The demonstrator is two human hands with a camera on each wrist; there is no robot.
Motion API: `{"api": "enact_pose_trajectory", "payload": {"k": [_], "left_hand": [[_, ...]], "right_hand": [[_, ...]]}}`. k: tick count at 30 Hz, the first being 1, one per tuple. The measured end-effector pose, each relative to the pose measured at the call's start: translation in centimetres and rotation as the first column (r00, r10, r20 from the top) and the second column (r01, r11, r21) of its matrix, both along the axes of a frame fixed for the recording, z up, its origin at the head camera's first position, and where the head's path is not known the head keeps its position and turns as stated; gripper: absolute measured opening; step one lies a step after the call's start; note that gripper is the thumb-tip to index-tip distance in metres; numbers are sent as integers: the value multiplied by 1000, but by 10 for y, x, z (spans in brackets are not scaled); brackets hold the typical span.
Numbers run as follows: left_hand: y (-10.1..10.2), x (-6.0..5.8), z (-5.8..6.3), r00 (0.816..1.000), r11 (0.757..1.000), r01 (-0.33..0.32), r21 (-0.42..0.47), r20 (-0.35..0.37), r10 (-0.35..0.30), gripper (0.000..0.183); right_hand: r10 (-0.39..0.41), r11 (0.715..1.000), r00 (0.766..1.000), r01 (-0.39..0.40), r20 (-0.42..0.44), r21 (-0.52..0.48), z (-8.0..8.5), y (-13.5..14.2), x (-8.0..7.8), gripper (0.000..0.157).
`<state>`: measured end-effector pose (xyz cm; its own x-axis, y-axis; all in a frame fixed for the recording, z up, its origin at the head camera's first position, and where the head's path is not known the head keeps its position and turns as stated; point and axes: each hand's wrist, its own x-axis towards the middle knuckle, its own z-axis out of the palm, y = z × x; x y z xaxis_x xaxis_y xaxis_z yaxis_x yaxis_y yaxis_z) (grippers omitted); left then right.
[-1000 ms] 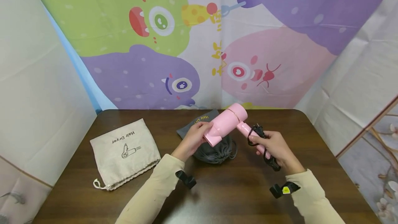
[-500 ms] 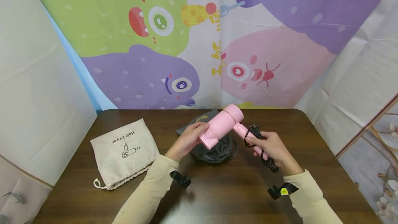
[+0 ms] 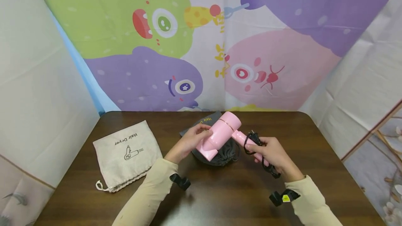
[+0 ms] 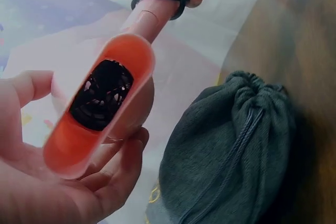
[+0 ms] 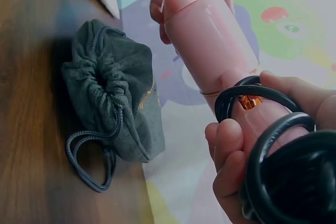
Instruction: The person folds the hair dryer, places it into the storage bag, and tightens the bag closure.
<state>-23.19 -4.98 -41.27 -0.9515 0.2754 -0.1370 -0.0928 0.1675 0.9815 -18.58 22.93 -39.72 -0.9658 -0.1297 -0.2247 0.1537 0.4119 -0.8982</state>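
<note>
Both hands hold a pink hair dryer [image 3: 224, 128] above a dark grey drawstring pouch [image 3: 216, 158]. My left hand [image 3: 186, 143] grips the barrel near the flat nozzle [image 3: 208, 153], thumb on top. Its fingers curl round the barrel in the left wrist view, where the nozzle's opening faces the camera and shows a dark grille [image 4: 102, 95]. My right hand [image 3: 276, 158] grips the handle [image 3: 240, 137] together with a black cord [image 5: 257, 93] looped round it. The cord's plug [image 3: 254, 136] sticks up beside the thumb.
A beige drawstring bag [image 3: 125, 170], printed "Hair Dryer" with a line drawing, lies flat at the left of the brown table [image 3: 238, 198]. Behind the table hangs a cartoon-printed cloth [image 3: 207, 44]; pale cloth panels stand at both sides.
The hair dryer and both hands have moved down and slightly left, towards the person, with both grips kept. The grey pouch and the beige bag stay in place.
</note>
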Motion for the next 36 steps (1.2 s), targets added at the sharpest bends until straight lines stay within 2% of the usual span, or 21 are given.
{"api": "enact_pose_trajectory", "payload": {"k": [6, 13, 17, 24, 27, 33, 36], "left_hand": [[-3, 4, 3, 997, 993, 60, -105, -30, -64, 42], [-4, 3, 3, 994, 976, 113, -188, 24, -111, 53], [-4, 3, 2, 990, 975, 138, -173, 50, -131, 54], [-4, 3, -1, 991, 966, 136, -219, 21, -135, 58], [-5, 5, -4, 991, 968, 132, -215, 26, -129, 58], [-4, 9, -7, 992, 986, 114, -126, 77, -105, 59], [-4, 12, -7, 992, 989, 103, -102, 88, -94, 55]], "right_hand": [[14, 1000, 1000, -14, 0, -10, -1, -3, 3, 40], [49, 999, 999, -49, -14, 10, -6, -7, 4, 40], [57, 998, 998, -57, -22, 27, -7, -11, 5, 40], [95, 994, 994, -91, -56, 64, -9, -17, 4, 39], [97, 992, 994, -93, -42, 84, -10, -18, 4, 37], [118, 991, 993, -115, -27, 73, -11, -20, 4, 37], [167, 985, 986, -165, -26, 59, -12, -18, 4, 37]]}}
